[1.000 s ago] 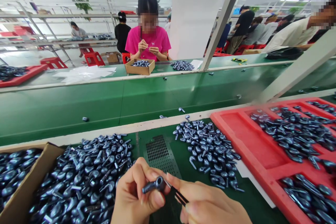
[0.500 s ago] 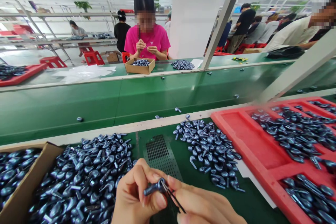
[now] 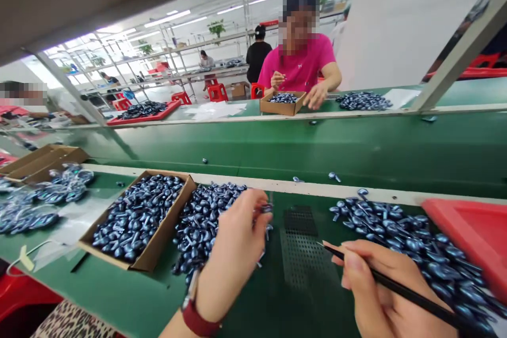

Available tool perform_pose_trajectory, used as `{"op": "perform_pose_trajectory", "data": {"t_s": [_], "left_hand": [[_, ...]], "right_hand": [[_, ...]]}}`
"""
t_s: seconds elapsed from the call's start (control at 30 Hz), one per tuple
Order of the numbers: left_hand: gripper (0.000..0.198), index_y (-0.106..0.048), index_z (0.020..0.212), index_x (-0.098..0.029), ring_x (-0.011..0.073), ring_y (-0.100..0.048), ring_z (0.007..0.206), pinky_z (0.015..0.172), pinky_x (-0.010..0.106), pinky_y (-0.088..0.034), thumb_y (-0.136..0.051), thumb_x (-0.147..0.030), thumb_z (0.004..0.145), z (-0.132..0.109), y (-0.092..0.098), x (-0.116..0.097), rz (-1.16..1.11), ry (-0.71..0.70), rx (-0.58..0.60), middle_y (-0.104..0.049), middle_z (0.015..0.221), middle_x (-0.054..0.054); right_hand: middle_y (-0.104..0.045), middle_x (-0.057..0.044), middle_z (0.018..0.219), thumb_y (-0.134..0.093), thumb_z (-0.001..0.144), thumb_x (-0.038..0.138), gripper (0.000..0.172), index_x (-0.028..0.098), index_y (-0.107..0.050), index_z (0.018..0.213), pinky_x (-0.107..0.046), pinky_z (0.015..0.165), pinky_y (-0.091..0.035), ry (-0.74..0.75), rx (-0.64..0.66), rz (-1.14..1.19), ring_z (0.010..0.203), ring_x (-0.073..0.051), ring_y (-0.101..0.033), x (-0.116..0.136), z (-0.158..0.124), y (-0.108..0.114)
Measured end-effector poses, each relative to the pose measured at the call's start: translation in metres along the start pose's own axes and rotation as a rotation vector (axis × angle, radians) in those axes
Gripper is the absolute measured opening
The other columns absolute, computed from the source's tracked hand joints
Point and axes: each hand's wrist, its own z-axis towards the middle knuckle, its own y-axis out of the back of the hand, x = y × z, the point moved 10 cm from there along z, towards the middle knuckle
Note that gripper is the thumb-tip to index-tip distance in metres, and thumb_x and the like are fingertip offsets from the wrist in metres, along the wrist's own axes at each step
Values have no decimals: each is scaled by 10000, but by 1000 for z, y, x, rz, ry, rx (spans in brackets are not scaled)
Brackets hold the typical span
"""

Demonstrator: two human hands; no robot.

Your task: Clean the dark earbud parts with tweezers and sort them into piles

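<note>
My left hand (image 3: 237,235), a dark red watch strap on its wrist, is over the right edge of a heap of blue earbud shells (image 3: 216,200). Its thumb and fingers pinch a dark blue earbud shell (image 3: 267,208), partly covered by the fingers. In my right hand (image 3: 380,285) is a pair of black tweezers (image 3: 412,296), tips pointing left. Those tips hover above a see-through perforated sheet (image 3: 303,261) bearing a patch of black dots (image 3: 300,220). Beside the right hand lies a second heap of earbud shells (image 3: 396,222).
A cardboard box (image 3: 184,190) full of earbud shells stands left of the heap. Bagged parts (image 3: 67,185) lie farther left. A red tray (image 3: 467,222) is at right. Across the green conveyor belt (image 3: 253,142), a person in a pink shirt (image 3: 297,66) sits behind another box (image 3: 281,108).
My hands have moved apart: the left went left with a shell to the heap, the right drew the tweezers away. The view has swung left, and the person opposite has lowered a hand.
</note>
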Motion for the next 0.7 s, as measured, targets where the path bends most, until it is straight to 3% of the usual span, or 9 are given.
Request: {"op": "perform_pose_trajectory", "data": {"t_s": [0.13,0.27,0.37,0.47,0.7], "left_hand": [[294,-626,1009,-211,272,-645,825,790,435,-482,-631,-86,743,17,46,60,299,182,46,-690,898,82],[260,-611,1063,-151,251,-593,1019,893,485,-459,-618,-290,843,66,68,118,549,326,143,-632,1103,83],[328,-566,1169,-161,258,-583,1053,870,482,-488,-565,-324,885,114,64,149,647,431,182,-583,1212,103],[343,-550,1194,-163,258,-591,1037,840,471,-509,-563,-318,888,145,49,169,690,532,239,-578,1218,113],[331,-556,1183,-161,239,-613,985,808,441,-529,-568,-307,886,160,9,169,732,550,370,-593,1185,95]], "right_hand": [[-609,2,682,-500,905,252,108,205,-592,938,-253,489,-520,-25,86,148,495,-129,-604,-8,3,-17],[-538,33,574,-492,913,249,103,199,-575,949,-242,459,-492,-9,139,201,491,-138,-589,-8,2,-24],[-531,33,568,-491,913,261,103,200,-571,940,-230,418,-441,-43,180,242,491,-144,-583,-11,1,-29],[-549,27,599,-473,919,275,118,205,-565,898,-234,422,-411,-70,226,245,463,-130,-544,-15,2,-35],[-505,29,593,-374,950,310,230,202,-535,826,-251,470,-386,-135,260,204,490,-131,-498,-33,7,-41]]}}
